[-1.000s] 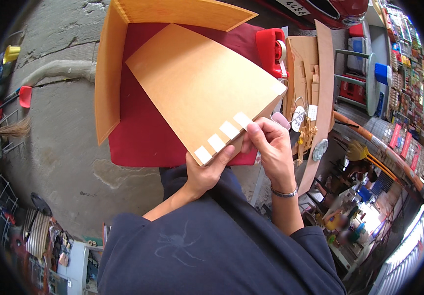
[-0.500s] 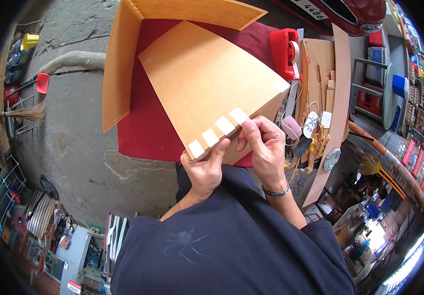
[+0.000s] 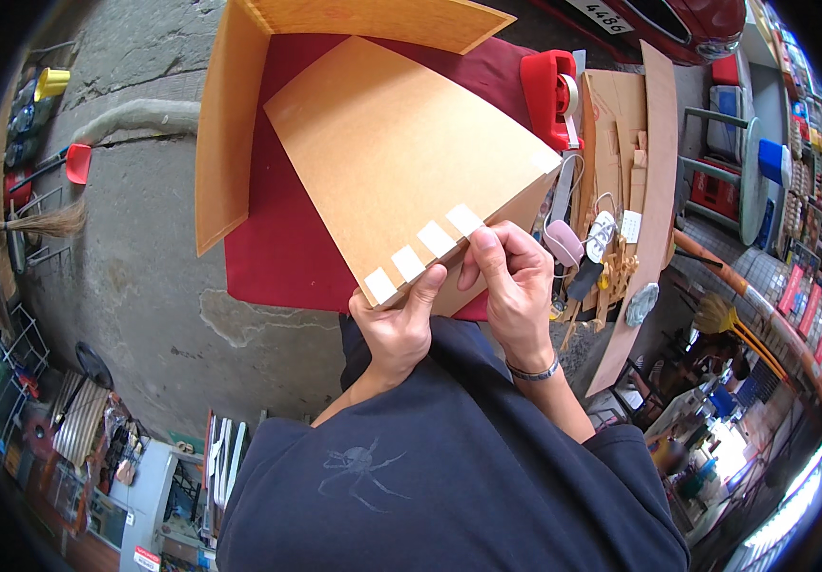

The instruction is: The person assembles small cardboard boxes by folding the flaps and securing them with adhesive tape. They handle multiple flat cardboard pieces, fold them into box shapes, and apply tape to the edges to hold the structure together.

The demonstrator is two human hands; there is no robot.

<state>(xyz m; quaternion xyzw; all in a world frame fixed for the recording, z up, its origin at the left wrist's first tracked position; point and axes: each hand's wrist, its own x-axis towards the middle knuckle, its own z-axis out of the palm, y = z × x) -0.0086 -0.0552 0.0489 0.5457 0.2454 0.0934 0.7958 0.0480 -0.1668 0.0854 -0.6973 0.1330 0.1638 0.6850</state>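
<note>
A tan cardboard box (image 3: pixel 401 133) is tilted in front of me, its near edge toward my body. Several short strips of white tape (image 3: pixel 405 261) are stuck in a row along that edge. My left hand (image 3: pixel 394 329) grips the near corner, thumb on the edge and fingers underneath. Farther along, my right hand (image 3: pixel 516 281) is closed in a pinch, thumb and forefinger at the end of the rightmost tape strip (image 3: pixel 463 219). Its fingertips touch the box edge there. One more white piece lies at the box's far right corner.
A folded cardboard panel (image 3: pixel 230 124) stands upright on the dark red cloth (image 3: pixel 277 257). Right of the box are a red tape dispenser (image 3: pixel 552 100), flat cardboard pieces (image 3: pixel 616 124), cords and a pink object (image 3: pixel 565 243). A red car (image 3: pixel 688 24) is beyond.
The whole view has shifted very slightly. Both hands keep their places on the box edge, and the tape strips look the same.
</note>
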